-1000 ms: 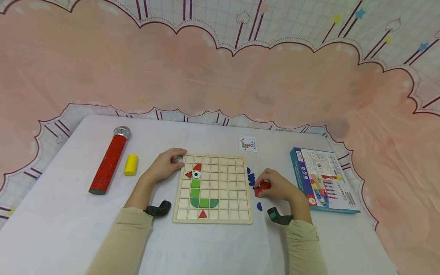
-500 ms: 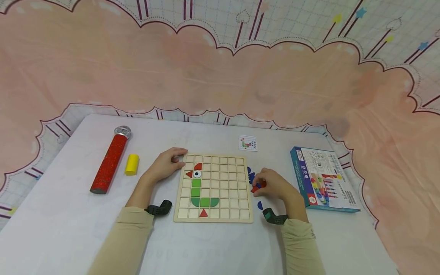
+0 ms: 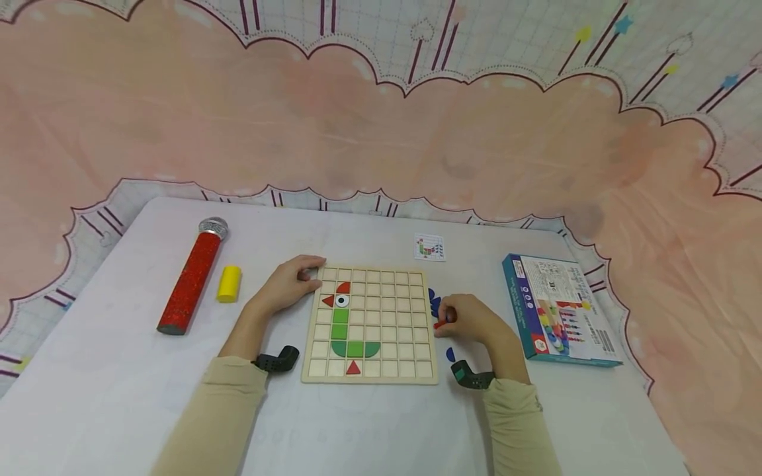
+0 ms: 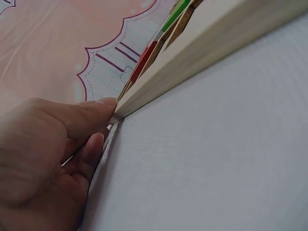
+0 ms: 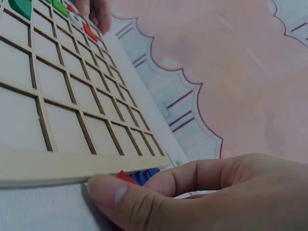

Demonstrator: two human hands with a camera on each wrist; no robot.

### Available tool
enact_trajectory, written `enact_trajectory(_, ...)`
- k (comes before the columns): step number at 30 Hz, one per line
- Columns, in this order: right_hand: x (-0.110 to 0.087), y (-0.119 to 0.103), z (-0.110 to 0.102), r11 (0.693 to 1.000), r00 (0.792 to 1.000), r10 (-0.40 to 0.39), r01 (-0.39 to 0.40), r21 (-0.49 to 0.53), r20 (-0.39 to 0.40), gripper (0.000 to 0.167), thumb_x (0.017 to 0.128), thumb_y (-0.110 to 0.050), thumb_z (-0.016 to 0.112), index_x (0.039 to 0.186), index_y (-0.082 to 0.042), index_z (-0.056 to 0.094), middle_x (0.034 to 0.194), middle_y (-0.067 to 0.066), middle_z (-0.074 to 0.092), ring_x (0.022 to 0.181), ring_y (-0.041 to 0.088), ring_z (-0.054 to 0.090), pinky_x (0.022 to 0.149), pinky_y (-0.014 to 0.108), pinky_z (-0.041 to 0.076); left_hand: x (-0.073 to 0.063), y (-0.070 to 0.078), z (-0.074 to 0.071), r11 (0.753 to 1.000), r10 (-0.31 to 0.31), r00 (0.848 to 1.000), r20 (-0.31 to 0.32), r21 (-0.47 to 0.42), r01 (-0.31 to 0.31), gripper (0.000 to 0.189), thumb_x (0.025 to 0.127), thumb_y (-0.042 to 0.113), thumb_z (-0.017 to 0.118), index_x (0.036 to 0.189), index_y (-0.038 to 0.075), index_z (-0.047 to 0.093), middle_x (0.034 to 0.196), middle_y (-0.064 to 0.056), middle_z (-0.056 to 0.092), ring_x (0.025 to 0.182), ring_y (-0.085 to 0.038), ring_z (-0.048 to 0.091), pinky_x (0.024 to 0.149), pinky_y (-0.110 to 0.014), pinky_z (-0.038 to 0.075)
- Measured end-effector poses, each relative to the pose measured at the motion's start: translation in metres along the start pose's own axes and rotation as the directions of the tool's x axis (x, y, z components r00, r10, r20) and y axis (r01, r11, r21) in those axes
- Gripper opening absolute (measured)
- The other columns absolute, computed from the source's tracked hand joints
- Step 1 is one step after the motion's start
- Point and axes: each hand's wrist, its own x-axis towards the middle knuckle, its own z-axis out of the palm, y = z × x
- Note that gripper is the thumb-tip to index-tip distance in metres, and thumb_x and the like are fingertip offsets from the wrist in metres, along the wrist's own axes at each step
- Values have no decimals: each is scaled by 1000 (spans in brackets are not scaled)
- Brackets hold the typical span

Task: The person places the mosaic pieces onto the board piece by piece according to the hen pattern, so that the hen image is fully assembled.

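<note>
A wooden grid board [image 3: 387, 311] lies on the white table with red, green and white pieces forming a figure on its left columns. My left hand [image 3: 290, 284] rests at the board's top left corner [image 4: 120, 113], thumb pressed on its edge. My right hand [image 3: 470, 319] sits just off the board's right edge and pinches a red piece [image 3: 440, 324] [image 5: 126, 177] between thumb and fingers. Blue pieces [image 3: 435, 303] [image 5: 146, 174] lie by that hand, and another blue piece [image 3: 450, 354] lies nearer me.
A red glitter microphone [image 3: 192, 276] and a yellow block [image 3: 229, 283] lie at the left. A small pattern card [image 3: 429, 248] lies beyond the board. The puzzle box [image 3: 559, 311] lies at the right. A pink patterned cloth [image 3: 381, 132] surrounds the table.
My right hand has slid left toward the board's right edge with the red piece. The left hand has stayed at the board's corner.
</note>
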Motion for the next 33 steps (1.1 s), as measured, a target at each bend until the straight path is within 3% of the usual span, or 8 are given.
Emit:
enact_trajectory(9,6,-8,-5,999,998,-28,26,-29,-56,14,81,-20,75,81,-15,62,76,-2,61,70,13,52,63,26,44,1,1,0,1000,-1,1000,6,-19,1,49,91,14,63,138,10,50,142,-10,48,109,-28,52,97,-44,44)
enact_trajectory(13,13,-24,-8,997,995,-77,76,-19,-61,7,85,-16,70,91,-13,67,84,0,66,74,13,56,68,27,49,4,2,-1,999,2,1000,11,-38,-1,50,90,14,63,138,9,49,144,-10,46,116,-30,52,102,-47,43)
enact_trajectory(16,19,-42,-5,991,990,-132,130,-29,-53,11,88,-14,66,98,-12,69,91,1,68,81,13,59,75,29,52,4,1,-1,999,-7,1000,19,-40,8,51,90,15,63,138,9,49,145,-10,45,118,-31,52,103,-48,42)
enact_trajectory(25,32,-88,25,958,958,-287,287,10,-12,11,87,-20,68,97,-17,71,90,-6,68,84,9,58,75,24,51,0,1,0,999,3,1000,24,-41,-2,51,90,14,64,138,8,49,145,-11,44,119,-32,52,103,-48,43)
enact_trajectory(33,33,-100,52,959,960,-281,280,50,13,11,86,-23,70,96,-20,68,82,-10,65,77,7,56,71,19,48,-2,2,0,999,-6,1000,28,-36,7,50,90,14,64,138,9,50,145,-10,44,120,-32,53,103,-48,43)
